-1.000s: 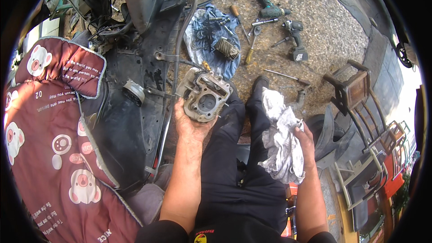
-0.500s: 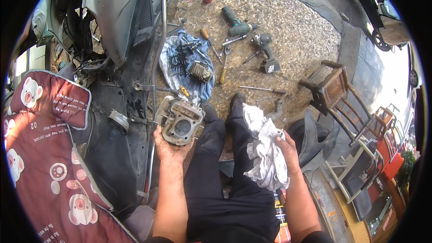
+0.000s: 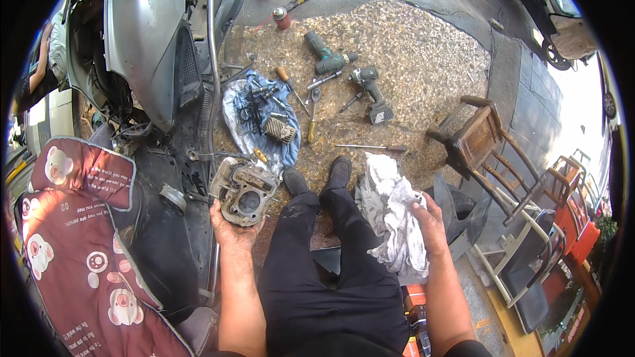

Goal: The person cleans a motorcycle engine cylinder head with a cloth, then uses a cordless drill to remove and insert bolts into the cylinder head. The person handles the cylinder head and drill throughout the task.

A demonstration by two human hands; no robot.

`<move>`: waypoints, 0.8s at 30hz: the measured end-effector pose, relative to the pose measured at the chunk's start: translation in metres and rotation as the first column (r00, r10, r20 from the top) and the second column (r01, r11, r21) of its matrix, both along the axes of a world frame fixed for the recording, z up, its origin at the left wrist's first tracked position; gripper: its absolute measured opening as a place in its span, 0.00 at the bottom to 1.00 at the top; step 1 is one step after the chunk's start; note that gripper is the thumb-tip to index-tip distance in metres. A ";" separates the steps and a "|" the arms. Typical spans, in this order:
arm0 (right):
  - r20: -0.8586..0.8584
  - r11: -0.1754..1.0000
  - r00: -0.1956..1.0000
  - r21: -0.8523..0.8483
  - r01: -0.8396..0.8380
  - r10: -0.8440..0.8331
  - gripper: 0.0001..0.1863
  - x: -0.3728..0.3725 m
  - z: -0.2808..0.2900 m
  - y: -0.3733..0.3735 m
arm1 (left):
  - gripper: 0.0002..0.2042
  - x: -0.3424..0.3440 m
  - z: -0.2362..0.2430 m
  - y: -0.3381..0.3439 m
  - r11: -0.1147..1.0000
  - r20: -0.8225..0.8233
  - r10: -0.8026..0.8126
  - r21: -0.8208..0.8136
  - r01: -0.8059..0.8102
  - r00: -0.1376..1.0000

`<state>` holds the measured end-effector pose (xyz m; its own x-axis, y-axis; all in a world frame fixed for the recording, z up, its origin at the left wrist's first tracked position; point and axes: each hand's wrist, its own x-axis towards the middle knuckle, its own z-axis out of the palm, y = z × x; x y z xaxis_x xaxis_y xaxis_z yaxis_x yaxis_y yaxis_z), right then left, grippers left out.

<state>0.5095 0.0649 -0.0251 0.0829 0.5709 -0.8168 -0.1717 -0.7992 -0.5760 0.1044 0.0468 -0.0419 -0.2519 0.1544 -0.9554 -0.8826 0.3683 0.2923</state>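
My left hand [image 3: 228,228] grips a grey metal engine cylinder head [image 3: 243,192] from below, holding it up beside the stripped scooter frame [image 3: 178,178]. My right hand [image 3: 428,221] clutches a crumpled white rag [image 3: 395,218] that hangs over my right knee. My black-trousered legs [image 3: 324,258] and black shoes stretch out between the two hands. On the ground ahead lies a blue cloth [image 3: 261,119] with several small engine parts and a finned cylinder [image 3: 280,129] on it.
Two cordless drills [image 3: 327,56] [image 3: 370,89], screwdrivers, a spray can [image 3: 282,18] and pliers lie on the gravel ahead. A maroon bear-print seat cover [image 3: 73,238] is at left, the grey scooter body panel [image 3: 142,26] above. A tipped wooden chair [image 3: 479,139] and metal chairs stand right.
The view has tilted, bringing more ground and tools into sight. Both hands keep their hold, with the cylinder head and rag staying about where they were over my legs.
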 end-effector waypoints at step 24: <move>0.350 0.920 0.893 0.164 -0.356 0.283 0.24 0.030 -0.009 0.148 | 0.33 -0.025 -0.024 0.007 0.998 0.046 0.040 0.050 -0.042 0.998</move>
<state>0.5399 0.2130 -0.0341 0.0962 0.7699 -0.6308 0.2900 -0.6280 -0.7222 0.0798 0.0536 -0.0660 -0.2155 0.1939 -0.9571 -0.9094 0.3173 0.2691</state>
